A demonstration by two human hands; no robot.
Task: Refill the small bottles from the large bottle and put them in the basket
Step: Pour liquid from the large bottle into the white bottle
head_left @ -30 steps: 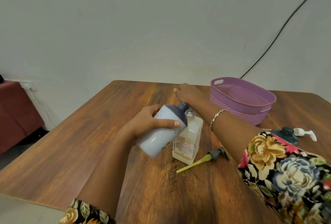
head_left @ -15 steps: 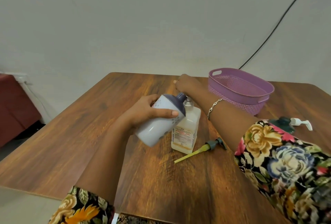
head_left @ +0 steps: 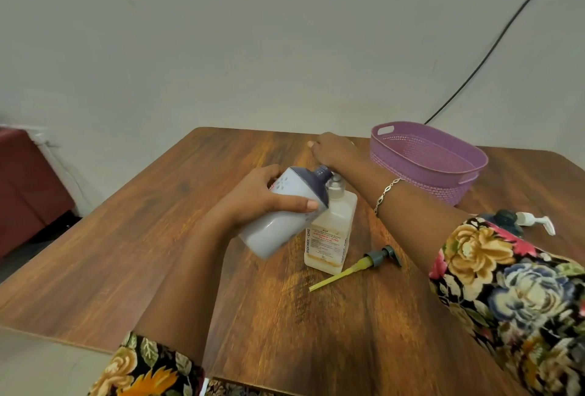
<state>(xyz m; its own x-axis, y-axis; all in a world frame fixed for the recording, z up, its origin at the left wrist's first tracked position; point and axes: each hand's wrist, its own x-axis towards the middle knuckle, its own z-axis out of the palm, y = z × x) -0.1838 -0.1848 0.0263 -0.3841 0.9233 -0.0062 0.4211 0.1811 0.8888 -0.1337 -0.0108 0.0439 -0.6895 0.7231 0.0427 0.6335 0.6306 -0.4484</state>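
Note:
My left hand (head_left: 266,196) grips a large white bottle (head_left: 278,218) with a dark purple shoulder. The bottle is tilted, and its open neck sits at the mouth of a small square clear bottle (head_left: 329,237). That small bottle stands upright at the table's middle and holds pale yellowish liquid. My right hand (head_left: 332,150) reaches past both bottles to the far part of the table, back up and fingers curled downward; what lies under it is hidden. The purple basket (head_left: 427,161) stands to the right of that hand.
A pump head with a yellow tube (head_left: 364,265) lies on the wooden table (head_left: 158,237) just right of the small bottle. A dark green pump top with a white nozzle (head_left: 535,221) lies at the right, partly behind my sleeve. A black cable runs down the wall.
The camera has shifted a little. Both hands and the two bottles hold almost the same places.

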